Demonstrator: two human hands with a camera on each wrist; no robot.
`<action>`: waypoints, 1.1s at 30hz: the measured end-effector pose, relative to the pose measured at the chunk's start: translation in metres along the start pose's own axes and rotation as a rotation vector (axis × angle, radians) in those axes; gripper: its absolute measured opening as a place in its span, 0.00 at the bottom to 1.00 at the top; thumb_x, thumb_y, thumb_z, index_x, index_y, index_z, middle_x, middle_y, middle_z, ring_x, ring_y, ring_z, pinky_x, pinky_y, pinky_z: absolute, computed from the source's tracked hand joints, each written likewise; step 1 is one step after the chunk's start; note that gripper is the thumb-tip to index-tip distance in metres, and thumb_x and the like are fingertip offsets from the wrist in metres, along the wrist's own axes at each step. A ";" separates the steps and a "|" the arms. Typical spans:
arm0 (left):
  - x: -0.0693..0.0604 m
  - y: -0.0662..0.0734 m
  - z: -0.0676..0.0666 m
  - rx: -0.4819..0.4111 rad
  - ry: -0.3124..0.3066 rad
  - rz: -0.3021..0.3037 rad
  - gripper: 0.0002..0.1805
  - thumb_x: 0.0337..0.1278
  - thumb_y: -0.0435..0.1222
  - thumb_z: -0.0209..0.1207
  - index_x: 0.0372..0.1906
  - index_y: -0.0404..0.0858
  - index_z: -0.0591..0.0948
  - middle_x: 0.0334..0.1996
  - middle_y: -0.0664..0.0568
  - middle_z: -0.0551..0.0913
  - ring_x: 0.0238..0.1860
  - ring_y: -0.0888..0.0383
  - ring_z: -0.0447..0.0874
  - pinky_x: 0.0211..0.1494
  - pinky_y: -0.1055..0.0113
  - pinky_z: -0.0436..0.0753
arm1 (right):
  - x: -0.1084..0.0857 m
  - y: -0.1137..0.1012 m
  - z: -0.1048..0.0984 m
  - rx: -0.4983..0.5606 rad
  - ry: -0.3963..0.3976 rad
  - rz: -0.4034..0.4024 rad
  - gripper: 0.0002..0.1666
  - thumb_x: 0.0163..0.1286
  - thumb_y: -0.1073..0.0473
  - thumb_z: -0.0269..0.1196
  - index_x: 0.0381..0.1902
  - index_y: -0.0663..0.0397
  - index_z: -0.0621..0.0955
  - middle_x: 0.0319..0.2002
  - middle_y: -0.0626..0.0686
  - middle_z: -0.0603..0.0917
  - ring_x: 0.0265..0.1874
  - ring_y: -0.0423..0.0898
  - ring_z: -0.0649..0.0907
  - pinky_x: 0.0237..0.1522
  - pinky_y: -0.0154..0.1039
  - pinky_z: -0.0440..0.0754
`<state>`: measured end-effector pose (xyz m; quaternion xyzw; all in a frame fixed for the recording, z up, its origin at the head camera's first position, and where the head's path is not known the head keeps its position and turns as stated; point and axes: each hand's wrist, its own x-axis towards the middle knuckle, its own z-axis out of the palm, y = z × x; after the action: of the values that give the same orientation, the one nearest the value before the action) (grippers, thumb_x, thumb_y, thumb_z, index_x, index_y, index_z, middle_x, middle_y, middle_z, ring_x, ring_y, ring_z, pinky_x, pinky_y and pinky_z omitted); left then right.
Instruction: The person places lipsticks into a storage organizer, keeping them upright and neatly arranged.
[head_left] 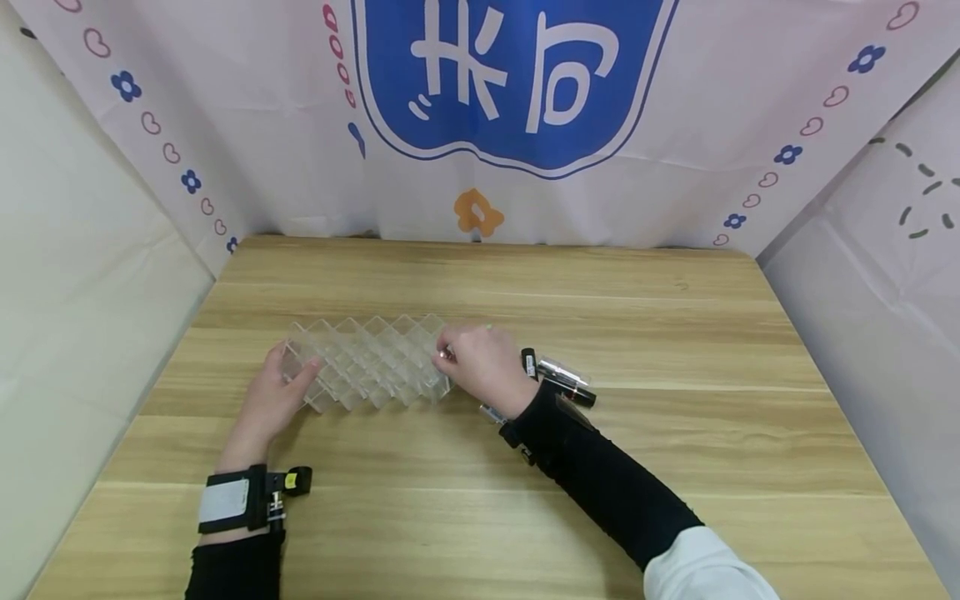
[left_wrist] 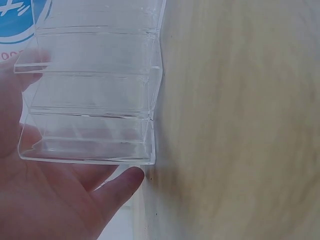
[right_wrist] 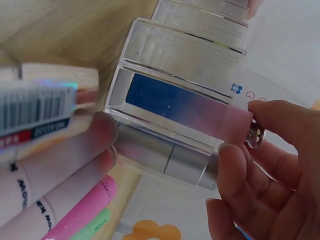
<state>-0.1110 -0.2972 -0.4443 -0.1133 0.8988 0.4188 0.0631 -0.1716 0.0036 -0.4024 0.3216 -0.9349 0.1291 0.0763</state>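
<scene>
Pinching the blue-and-pink tube [right_wrist: 187,107] by its end, the best hold on something likely light, stiff, slick, the right hand [head_left: 487,367] has it mostly inside the clear organizer [head_left: 367,362]; the left hand [head_left: 272,398] grips that, firmness unclear.

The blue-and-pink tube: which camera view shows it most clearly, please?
The right wrist view: there the tube appears close up, reaching from the right hand into the clear organizer. In the head view, that hand largely hides it; the left wrist view does not show it.
</scene>
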 end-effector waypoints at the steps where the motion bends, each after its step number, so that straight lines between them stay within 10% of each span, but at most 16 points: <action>1: 0.000 0.000 0.000 -0.001 0.001 0.001 0.48 0.70 0.61 0.42 0.78 0.35 0.40 0.75 0.25 0.49 0.73 0.24 0.50 0.70 0.28 0.56 | 0.000 -0.001 0.000 -0.002 0.000 0.001 0.10 0.69 0.48 0.63 0.36 0.44 0.87 0.28 0.42 0.88 0.19 0.34 0.79 0.13 0.25 0.66; 16: 0.001 0.000 0.001 0.003 0.003 -0.001 0.48 0.70 0.61 0.42 0.78 0.36 0.39 0.75 0.25 0.48 0.73 0.24 0.49 0.70 0.27 0.55 | -0.002 -0.001 0.006 -0.043 0.029 -0.004 0.08 0.68 0.51 0.63 0.35 0.43 0.88 0.25 0.41 0.86 0.17 0.33 0.76 0.14 0.25 0.68; 33: 0.000 0.001 0.000 0.012 0.000 -0.011 0.48 0.71 0.61 0.41 0.78 0.35 0.39 0.75 0.26 0.47 0.73 0.24 0.48 0.70 0.27 0.55 | -0.006 0.005 -0.001 0.151 -0.093 0.066 0.13 0.68 0.47 0.64 0.46 0.43 0.86 0.31 0.42 0.89 0.23 0.33 0.82 0.15 0.26 0.72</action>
<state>-0.1115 -0.2966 -0.4443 -0.1178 0.9006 0.4131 0.0660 -0.1700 0.0114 -0.4040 0.3010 -0.9352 0.1867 0.0041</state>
